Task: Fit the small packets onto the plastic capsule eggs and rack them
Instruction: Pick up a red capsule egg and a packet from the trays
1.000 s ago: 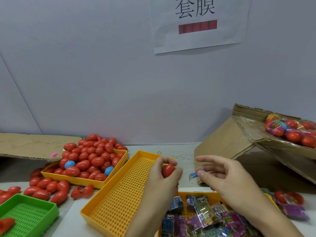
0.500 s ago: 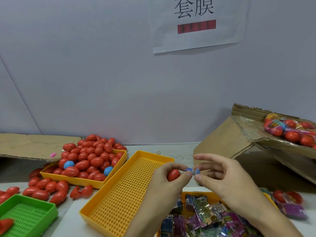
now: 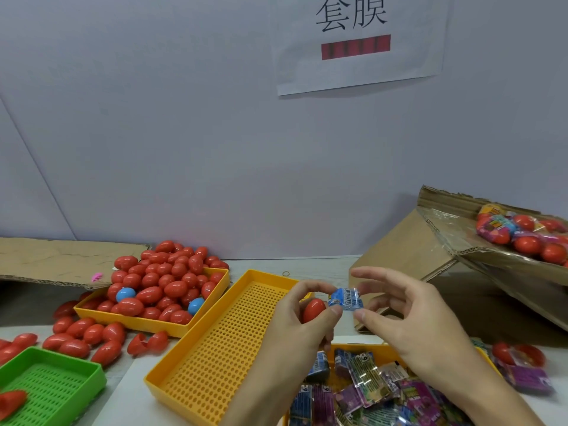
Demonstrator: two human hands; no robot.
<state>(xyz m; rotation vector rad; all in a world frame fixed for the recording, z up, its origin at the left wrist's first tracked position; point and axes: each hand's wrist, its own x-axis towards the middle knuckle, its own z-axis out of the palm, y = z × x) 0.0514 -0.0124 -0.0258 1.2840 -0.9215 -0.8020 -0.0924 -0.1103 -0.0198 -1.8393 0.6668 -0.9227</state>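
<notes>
The left hand [image 3: 302, 315] holds a red capsule egg [image 3: 313, 309] in curled fingers and thumb, raised above the near end of the perforated yellow rack [image 3: 227, 342]. Just to the right of the egg, touching it or nearly so, is a small blue packet [image 3: 346, 298]. The left thumb tip presses its lower left corner, while the right hand [image 3: 412, 321] has its index finger and thumb spread at the packet's right edge; whether those fingertips actually pinch it is hard to tell from this angle. Below the hands, a yellow tray [image 3: 376, 352] holds a heap of loose packets [image 3: 368, 392]. To the left, another yellow bin [image 3: 153, 322] is heaped with red eggs [image 3: 166, 281] and a few blue ones, with more spilled on the table beside a green tray [image 3: 55, 385].
</notes>
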